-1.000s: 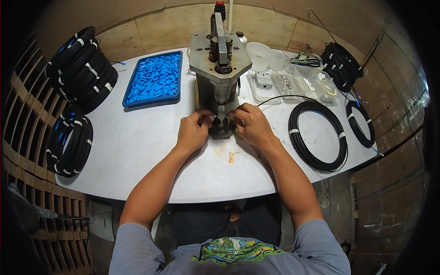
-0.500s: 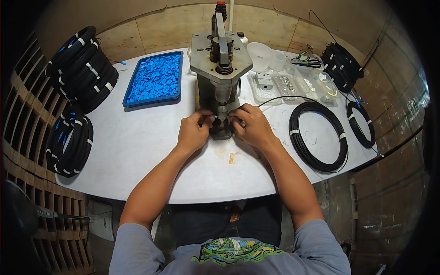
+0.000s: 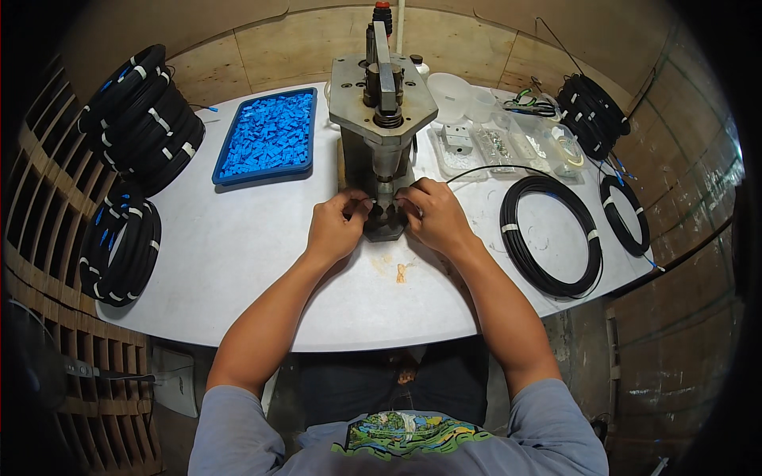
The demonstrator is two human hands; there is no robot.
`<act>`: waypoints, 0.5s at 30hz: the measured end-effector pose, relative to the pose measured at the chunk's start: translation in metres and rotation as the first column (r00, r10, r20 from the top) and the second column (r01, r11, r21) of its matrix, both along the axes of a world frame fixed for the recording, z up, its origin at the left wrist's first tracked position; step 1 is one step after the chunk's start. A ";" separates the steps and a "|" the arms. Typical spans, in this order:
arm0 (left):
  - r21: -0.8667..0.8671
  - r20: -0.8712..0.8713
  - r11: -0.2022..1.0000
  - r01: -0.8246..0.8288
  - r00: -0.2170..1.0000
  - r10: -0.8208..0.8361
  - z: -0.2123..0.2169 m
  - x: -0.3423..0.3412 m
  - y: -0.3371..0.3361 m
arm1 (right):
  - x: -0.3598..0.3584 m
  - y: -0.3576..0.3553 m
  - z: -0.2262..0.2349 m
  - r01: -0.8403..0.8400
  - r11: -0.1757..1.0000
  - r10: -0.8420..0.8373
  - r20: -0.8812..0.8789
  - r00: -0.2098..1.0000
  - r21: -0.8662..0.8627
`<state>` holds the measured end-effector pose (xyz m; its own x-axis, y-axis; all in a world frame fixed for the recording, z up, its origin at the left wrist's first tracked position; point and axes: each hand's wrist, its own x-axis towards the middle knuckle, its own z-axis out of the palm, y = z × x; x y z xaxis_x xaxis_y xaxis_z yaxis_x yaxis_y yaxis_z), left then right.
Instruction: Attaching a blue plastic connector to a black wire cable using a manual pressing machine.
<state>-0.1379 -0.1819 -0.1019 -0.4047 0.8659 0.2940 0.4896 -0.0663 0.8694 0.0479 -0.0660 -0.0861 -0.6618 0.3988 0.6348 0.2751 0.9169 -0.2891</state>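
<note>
A metal bench press (image 3: 349, 91) with a lever on top stands at the middle of the table. My left hand (image 3: 339, 224) is at the left of its lower jaws (image 3: 385, 214), thumb and forefinger pinched together; what they grip is too small to make out. At the right of the jaws, the closed fingers of my right hand (image 3: 435, 213) hold a black cable (image 3: 494, 167). That cable arcs over from the large black coil (image 3: 512, 214) lying on the right. Whatever sits between the jaws is mostly hidden by the fingers.
Left of the press lies a dark blue tray (image 3: 266, 182) full of small blue plastic pieces (image 3: 266, 135). Stacked cable coils (image 3: 143, 127) stand at the far left, more coils (image 3: 591, 115) at the back right. Clear boxes (image 3: 496, 151) of small parts sit behind the large coil.
Almost nothing differs. My right hand has shifted very slightly beside the jaws, and the cable's arc has moved a touch with it.
</note>
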 end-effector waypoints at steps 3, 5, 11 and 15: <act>-0.004 -0.024 1.000 -0.020 1.000 0.019 0.000 0.000 0.000 | 0.000 0.001 -0.001 0.005 1.000 -0.005 0.012 1.000 0.002; 0.020 -0.004 1.000 0.000 1.000 0.000 -0.001 0.000 0.000 | 0.001 0.000 -0.001 0.010 1.000 -0.010 0.013 1.000 0.007; 0.010 -0.007 1.000 -0.010 1.000 0.011 -0.001 -0.001 0.001 | 0.001 0.000 0.000 0.000 1.000 0.000 0.004 1.000 -0.019; 0.009 -0.016 1.000 -0.019 1.000 0.020 0.001 0.000 -0.001 | 0.001 -0.001 0.001 -0.001 1.000 0.001 0.009 1.000 -0.022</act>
